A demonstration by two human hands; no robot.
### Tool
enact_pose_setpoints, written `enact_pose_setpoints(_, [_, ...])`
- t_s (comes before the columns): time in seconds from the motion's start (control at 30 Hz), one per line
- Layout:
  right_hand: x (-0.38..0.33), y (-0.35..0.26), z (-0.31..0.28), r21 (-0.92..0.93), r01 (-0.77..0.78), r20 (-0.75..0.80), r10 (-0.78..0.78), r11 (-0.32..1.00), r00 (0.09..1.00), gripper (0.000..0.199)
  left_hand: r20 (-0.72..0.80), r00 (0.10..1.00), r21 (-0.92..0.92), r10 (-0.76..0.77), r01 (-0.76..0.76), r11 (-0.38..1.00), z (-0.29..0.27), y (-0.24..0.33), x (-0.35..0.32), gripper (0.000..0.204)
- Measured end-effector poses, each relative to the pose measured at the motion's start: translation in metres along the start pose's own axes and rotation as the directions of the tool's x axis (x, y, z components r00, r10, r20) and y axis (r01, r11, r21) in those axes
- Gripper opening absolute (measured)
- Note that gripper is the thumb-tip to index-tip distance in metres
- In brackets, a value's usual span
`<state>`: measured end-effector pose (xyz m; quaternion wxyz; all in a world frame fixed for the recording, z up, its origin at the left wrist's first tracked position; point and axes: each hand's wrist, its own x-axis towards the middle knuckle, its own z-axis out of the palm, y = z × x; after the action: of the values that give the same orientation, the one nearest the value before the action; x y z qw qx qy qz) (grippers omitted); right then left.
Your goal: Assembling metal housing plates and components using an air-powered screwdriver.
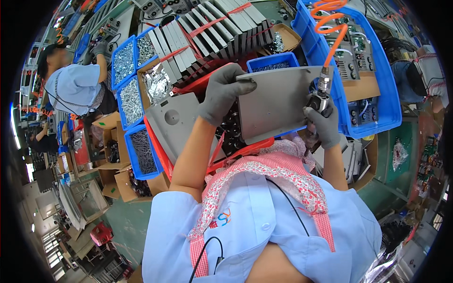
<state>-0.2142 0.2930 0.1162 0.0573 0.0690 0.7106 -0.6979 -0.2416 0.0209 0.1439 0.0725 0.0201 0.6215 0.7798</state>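
My left hand [225,92], in a grey glove, pinches the upper left corner of a grey sheet-metal panel [276,106] between thumb and fingers. The panel is tilted up in front of my chest. My right hand [325,123], also gloved, is wrapped round a pneumatic screwdriver [319,100] at the panel's right edge. An orange coiled air hose [336,45] runs up from the tool's metal fitting. To the left, a second grey panel [172,123] with a round recess lies over a red crate [158,147]. Black parts [231,134] show in the crate between the two panels.
Stacked metal panels [207,35] tied with red straps stand beyond my hands. A small blue bin [273,62] holds screws. More blue bins [133,104] of fasteners line the left. A large blue crate [394,113] holds assembled units. Another person [75,85] works at far left.
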Motion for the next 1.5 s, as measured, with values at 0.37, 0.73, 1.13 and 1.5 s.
enact_pose_setpoints(0.37, [0.004,-0.01,-0.024,0.103,-0.291,0.321,0.245,0.951,0.915,0.026,-0.087,0.985,-0.34,-0.148,0.11,0.934,0.024,0.001,0.01,0.015])
enact_pose_setpoints(0.73, [0.01,0.0,-0.048,0.308,-0.227,0.07,0.215,0.924,0.974,0.022,-0.514,0.76,0.85,-0.398,0.513,-0.117,-0.038,-0.133,-0.018,0.037])
enact_pose_setpoints(1.13, [0.017,0.008,-0.039,0.375,-0.3,0.189,0.244,0.877,0.951,0.028,-0.256,0.849,0.068,-0.462,0.493,0.868,-0.014,-0.066,-0.041,0.029])
enact_pose_setpoints(1.5, [0.027,0.007,-0.015,0.414,-0.369,0.278,0.27,0.832,0.922,0.024,0.033,0.924,-0.269,-0.38,0.375,0.887,0.009,-0.066,-0.05,0.035])
